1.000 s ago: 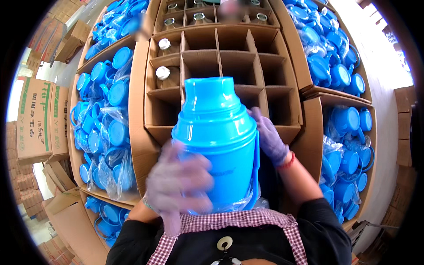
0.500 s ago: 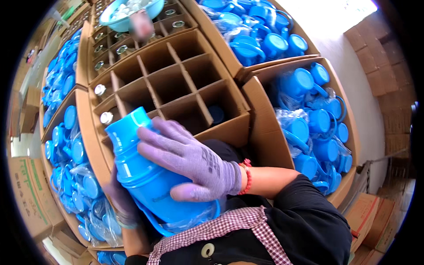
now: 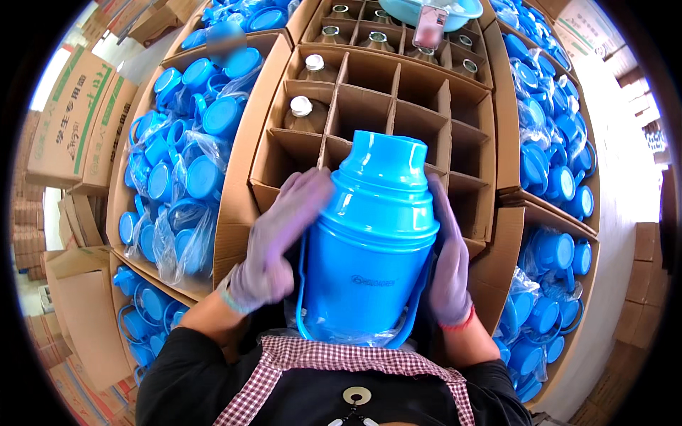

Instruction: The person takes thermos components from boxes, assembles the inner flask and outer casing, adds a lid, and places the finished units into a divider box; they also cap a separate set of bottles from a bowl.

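A blue plastic thermos flask (image 3: pixel 376 263) stands nearly upright before my body, its narrow top away from me. A looped blue carrying handle hangs around its lower part, and clear plastic film lies at its base. My left hand (image 3: pixel 277 241), in a purple-grey glove, is at its left side, fingers outstretched with the tips by its shoulder. On the other side my right hand (image 3: pixel 449 255), gloved alike, lies flat along the flask, fingers straight. Beyond the flask is a cardboard box with dividers (image 3: pixel 424 101); two white-capped bottles (image 3: pixel 301 107) occupy compartments at its left.
An open carton (image 3: pixel 234 206) of blue flask parts in clear film is at my left; another such carton (image 3: pixel 513 284) is at my right. Farther off, a divided carton holds several open-necked bottles (image 3: pixel 378 37), with a light blue basin (image 3: pixel 465 8) on top.
The flask has gone from tilted left to nearly upright in front of me. My right hand has moved from its front to its right side; my left hand now shows fully. The view has turned.
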Available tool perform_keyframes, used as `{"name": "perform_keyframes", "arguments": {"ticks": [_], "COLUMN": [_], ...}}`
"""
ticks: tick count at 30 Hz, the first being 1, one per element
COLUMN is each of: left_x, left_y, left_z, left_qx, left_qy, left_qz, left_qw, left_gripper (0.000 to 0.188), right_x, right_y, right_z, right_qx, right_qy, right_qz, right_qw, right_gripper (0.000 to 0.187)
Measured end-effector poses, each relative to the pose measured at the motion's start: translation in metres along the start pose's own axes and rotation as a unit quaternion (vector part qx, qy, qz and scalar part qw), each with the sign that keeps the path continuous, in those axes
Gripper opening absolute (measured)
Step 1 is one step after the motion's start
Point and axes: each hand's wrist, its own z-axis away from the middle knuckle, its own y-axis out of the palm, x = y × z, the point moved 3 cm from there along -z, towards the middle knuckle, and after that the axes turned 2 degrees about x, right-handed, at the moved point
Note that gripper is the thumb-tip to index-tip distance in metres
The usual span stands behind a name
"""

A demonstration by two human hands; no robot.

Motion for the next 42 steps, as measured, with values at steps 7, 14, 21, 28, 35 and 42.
{"name": "perform_keyframes", "arguments": {"ticks": [7,14,21,28,35,42], "left_x": [-0.032,0.077,0.136,0.153,0.143,0.073], "left_y": [-0.021,-0.076,-0.139,-0.155,-0.168,-0.154], "left_z": [-0.053,-0.089,-0.026,-0.020,-0.001,-0.058], "left_qx": [-0.097,-0.147,-0.279,-0.323,-0.262,-0.136], "left_qy": [0.119,-0.040,0.107,0.120,0.132,0.177], "left_qz": [0.010,0.542,0.644,0.676,0.596,0.593], "left_qw": [0.988,0.826,0.704,0.651,0.747,0.774], "left_gripper": [0.097,0.103,0.098,0.095,0.073,0.069], "right_x": [-0.033,0.054,-0.069,-0.221,-0.026,0.237], "right_y": [-0.014,0.059,0.107,0.133,0.072,0.016], "right_z": [-0.054,-0.169,-0.340,-0.320,-0.312,-0.265], "right_qx": [0.084,0.190,0.275,0.309,0.108,0.233], "right_qy": [0.105,-0.030,0.054,-0.015,-0.229,-0.361], "right_qz": [-0.125,0.019,-0.029,0.554,0.353,0.091], "right_qw": [0.983,0.981,0.959,0.773,0.901,0.899], "right_gripper": [0.054,0.073,0.045,0.071,0.075,0.063]}}
